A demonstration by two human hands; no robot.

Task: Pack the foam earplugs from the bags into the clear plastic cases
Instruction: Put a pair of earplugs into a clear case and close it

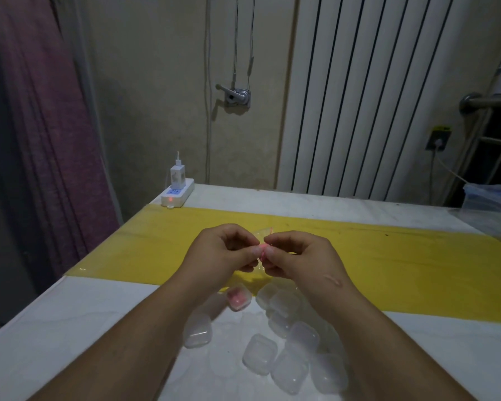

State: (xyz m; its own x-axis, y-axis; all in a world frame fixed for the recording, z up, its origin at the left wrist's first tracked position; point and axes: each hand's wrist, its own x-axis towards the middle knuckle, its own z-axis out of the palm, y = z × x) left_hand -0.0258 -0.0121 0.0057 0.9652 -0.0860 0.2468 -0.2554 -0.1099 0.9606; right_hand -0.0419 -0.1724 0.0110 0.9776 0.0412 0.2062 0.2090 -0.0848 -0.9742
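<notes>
Both my hands are raised over the yellow strip of the table and pinch a small clear zip bag (262, 233) with a red seal line between them. My left hand (223, 250) grips its left edge, my right hand (297, 254) its right edge. Whether earplugs are inside the bag is hidden by my fingers. Below my hands lie several clear plastic cases (259, 354) in a loose cluster on the white tabletop. One case (238, 298) near the yellow strip holds pink earplugs.
A white power strip (176, 195) with a charger plugged in sits at the table's far left corner. A clear plastic bag (492, 204) lies at the far right edge. A radiator (359, 96) and wall stand behind the table.
</notes>
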